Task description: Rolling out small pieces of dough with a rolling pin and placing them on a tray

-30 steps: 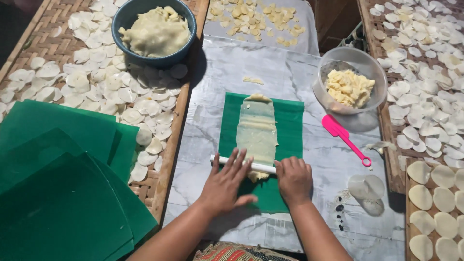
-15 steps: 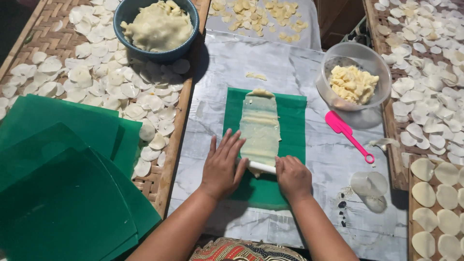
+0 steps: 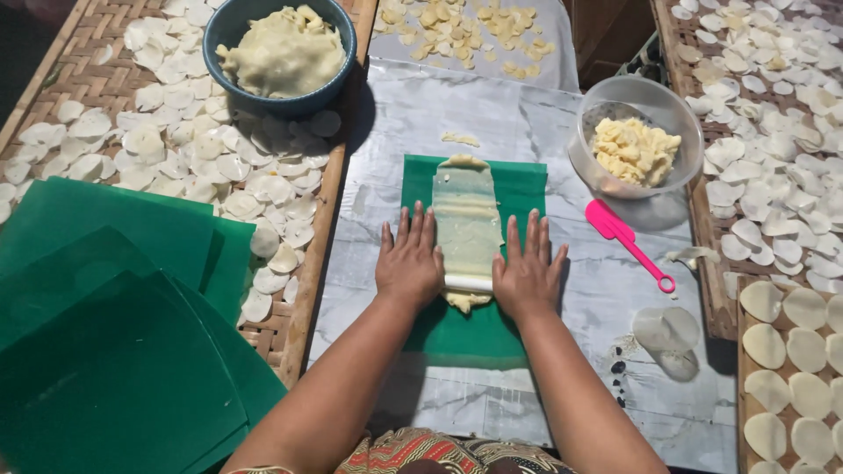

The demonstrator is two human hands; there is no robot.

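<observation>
- Head view looks down on a grey marble-look counter (image 3: pixel 544 123) with woven trays on both sides.
- Left tray (image 3: pixel 79 79) holds many thin white dough rounds (image 3: pixel 176 149), and a pile of green plastic sheets (image 3: pixel 114 333) lies over its near part.
- Right tray (image 3: pixel 702 263) is also full of white rounds, with bigger pale discs (image 3: pixel 790 351) near the bottom right corner.
- Blue bowl (image 3: pixel 230 39) at the top left is heaped with pale dough.
- Clear bowl (image 3: pixel 667 110) at the top right holds yellow lumps of dough, and a pink scraper (image 3: pixel 628 241) lies just beside it.
- Green mat (image 3: pixel 518 184) lies in the middle of the counter, right in front of the person.
- Strip of dough (image 3: pixel 465 215) lies flat on the mat, and its long way runs straight away from the person.
- White roller (image 3: pixel 467 283) lies across the near end of the strip, so it points left to right.
- Left hand (image 3: pixel 410 263) lies flat with fingers spread, its grip open, pressing on the left end of the roller.
- Right hand (image 3: pixel 527 274) lies the same way on the right end, fingers spread and holding nothing tight.
- Both hands are equally near the roller, one on each side of the strip.
- Most of the strip lies ahead of the fingers, and a small bit of dough pokes out behind the roller.
</observation>
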